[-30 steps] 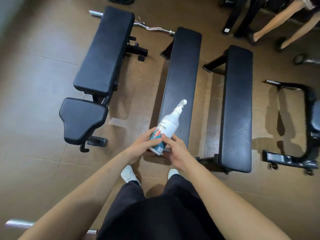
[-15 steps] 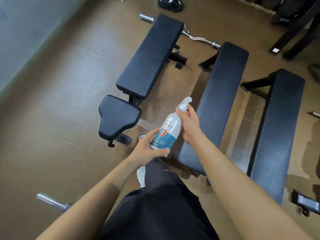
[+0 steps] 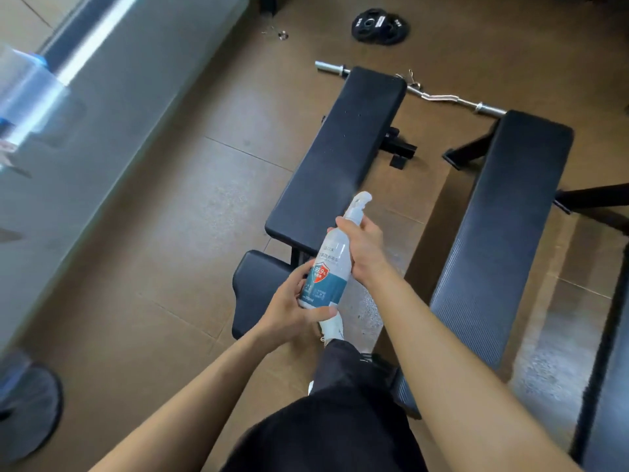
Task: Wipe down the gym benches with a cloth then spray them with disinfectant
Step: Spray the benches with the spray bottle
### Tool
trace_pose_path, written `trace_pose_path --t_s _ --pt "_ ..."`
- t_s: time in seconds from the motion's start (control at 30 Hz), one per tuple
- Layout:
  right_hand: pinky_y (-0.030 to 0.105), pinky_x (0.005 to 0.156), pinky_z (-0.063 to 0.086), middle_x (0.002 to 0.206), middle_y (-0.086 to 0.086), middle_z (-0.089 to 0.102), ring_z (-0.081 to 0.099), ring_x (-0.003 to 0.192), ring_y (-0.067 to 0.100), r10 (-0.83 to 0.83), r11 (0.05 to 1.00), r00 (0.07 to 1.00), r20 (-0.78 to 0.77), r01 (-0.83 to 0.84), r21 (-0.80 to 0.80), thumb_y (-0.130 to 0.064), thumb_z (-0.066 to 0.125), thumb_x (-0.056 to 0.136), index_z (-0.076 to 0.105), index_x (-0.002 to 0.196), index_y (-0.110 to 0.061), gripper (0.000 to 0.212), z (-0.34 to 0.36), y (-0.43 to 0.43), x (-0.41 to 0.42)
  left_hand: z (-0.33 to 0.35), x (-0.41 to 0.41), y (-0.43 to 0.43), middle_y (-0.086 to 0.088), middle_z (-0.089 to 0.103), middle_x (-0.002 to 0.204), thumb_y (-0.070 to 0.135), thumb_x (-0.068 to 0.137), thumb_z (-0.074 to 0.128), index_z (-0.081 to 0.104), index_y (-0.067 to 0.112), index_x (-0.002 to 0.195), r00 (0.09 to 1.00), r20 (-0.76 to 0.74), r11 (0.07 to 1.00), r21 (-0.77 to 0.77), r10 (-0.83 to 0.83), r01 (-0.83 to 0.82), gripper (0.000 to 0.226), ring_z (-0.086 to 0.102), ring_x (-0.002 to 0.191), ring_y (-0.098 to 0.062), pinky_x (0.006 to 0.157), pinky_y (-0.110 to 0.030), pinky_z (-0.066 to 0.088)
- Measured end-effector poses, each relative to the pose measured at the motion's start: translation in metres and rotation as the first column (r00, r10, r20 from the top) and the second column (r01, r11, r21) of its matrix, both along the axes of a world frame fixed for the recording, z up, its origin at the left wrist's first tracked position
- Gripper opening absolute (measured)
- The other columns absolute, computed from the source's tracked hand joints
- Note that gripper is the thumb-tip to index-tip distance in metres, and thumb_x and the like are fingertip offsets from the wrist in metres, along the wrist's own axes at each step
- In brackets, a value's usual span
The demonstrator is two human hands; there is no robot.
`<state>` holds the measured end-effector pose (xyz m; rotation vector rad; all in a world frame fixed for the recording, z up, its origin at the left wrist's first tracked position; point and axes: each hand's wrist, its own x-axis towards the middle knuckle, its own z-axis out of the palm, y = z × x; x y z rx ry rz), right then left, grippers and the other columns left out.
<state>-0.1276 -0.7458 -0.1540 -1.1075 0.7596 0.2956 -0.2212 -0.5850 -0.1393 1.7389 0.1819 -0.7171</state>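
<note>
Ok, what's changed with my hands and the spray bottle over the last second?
The right hand slid from the base of the spray bottle up to its neck and grips it below the nozzle. The bottle now points toward the adjustable bench, no longer over the middle flat bench. The left hand still holds the bottle's base; the benches have not moved.

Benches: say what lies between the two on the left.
Head view: brown floor, the left bench's black foot jutting in; the right hand gripping the spray bottle overlaps it.
</note>
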Motion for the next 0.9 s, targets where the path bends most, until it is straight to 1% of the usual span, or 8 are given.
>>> trace_pose_path --t_s 0.07,0.2,0.37,0.53,0.6,0.73,0.83,0.9 --pt "0.033 0.067 0.063 0.100 0.010 0.067 0.072 0.085 0.022 0.010 1.000 1.000 -0.002 -0.010 -0.008 -0.022 0.069 0.095 0.059 0.120 -0.017 0.028 0.001 0.001 0.028 -0.002 0.027 0.001 0.005 0.060 0.140 0.034 0.076 0.089 0.043 0.030 0.150 1.000 0.002 1.000 0.002 0.010 -0.010 0.087 0.062 0.128 -0.018 0.104 -0.045 0.056" --pt "0.031 0.069 0.063 0.103 0.009 0.068 0.074 0.082 0.020 0.038 0.997 0.999 0.038 -0.035 -0.071 -0.018 0.072 0.093 0.059 0.109 -0.024 0.021 -0.006 -0.004 0.071 -0.008 0.066 -0.004 0.006 0.061 0.139 0.032 0.076 0.088 0.045 0.034 0.147 0.999 -0.012 0.999 0.008 0.052 -0.052 0.084 0.062 0.128 -0.016 0.102 -0.037 0.057" --pt "0.042 0.081 0.064 0.105 0.010 0.069 0.074 0.091 0.027 0.036 0.986 0.998 0.045 -0.029 -0.165 -0.022 0.074 0.090 0.061 0.118 -0.014 0.033 -0.017 -0.006 0.106 -0.018 0.098 -0.016 0.011 0.061 0.134 0.017 0.080 0.088 0.048 0.041 0.136 0.996 -0.007 0.996 0.026 0.086 -0.086 0.073 0.061 0.125 -0.006 0.096 -0.025 0.057" --pt "0.046 0.082 0.063 0.103 0.007 0.069 0.073 0.090 0.024 0.024 0.976 0.999 0.045 -0.014 -0.216 -0.030 0.076 0.082 0.060 0.118 -0.013 0.043 -0.025 -0.008 0.129 -0.026 0.128 -0.015 0.011 0.062 0.134 0.015 0.078 0.090 0.045 0.043 0.141 0.998 -0.045 0.998 0.047 0.040 -0.038 0.082 0.062 0.124 -0.009 0.100 -0.034 0.058" --pt "0.043 0.083 0.063 0.107 0.004 0.068 0.073 0.093 0.021 0.057 0.961 0.996 0.062 -0.038 -0.273 -0.033 0.076 0.080 0.059 0.123 -0.017 0.049 -0.028 -0.010 0.135 -0.027 0.138 -0.015 0.014 0.064 0.129 0.013 0.077 0.090 0.045 0.040 0.145 0.998 -0.062 0.999 0.051 0.018 -0.015 0.086 0.063 0.122 -0.010 0.099 -0.033 0.058" --pt "0.038 0.083 0.063 0.105 -0.002 0.067 0.072 0.096 0.021 0.081 0.951 0.992 0.097 -0.048 -0.305 -0.029 0.078 0.084 0.058 0.117 -0.026 0.039 -0.033 -0.017 0.149 -0.028 0.153 -0.022 0.016 0.062 0.128 0.013 0.078 0.090 0.042 0.031 0.151 0.998 -0.061 0.997 0.069 -0.028 0.032 0.089 0.062 0.117 0.001 0.096 -0.027 0.058" --pt "0.048 0.083 0.063 0.103 0.012 0.069 0.073 0.092 0.031 0.029 0.959 0.998 0.064 -0.009 -0.282 -0.025 0.077 0.083 0.060 0.113 -0.017 0.035 -0.041 -0.021 0.157 -0.031 0.162 -0.023 0.012 0.060 0.134 0.017 0.079 0.089 0.040 0.028 0.153 0.996 -0.063 0.994 0.083 -0.063 0.068 0.089 0.060 0.122 -0.003 0.100 -0.031 0.057" --pt "0.049 0.081 0.063 0.102 0.017 0.069 0.073 0.090 0.033 -0.001 0.965 0.999 0.037 0.010 -0.261 -0.022 0.075 0.085 0.060 0.109 -0.014 0.029 -0.043 -0.020 0.160 -0.032 0.167 -0.021 0.014 0.058 0.135 0.018 0.080 0.089 0.041 0.032 0.151 0.994 -0.065 0.991 0.098 -0.085 0.091 0.086 0.059 0.124 -0.005 0.103 -0.034 0.056"
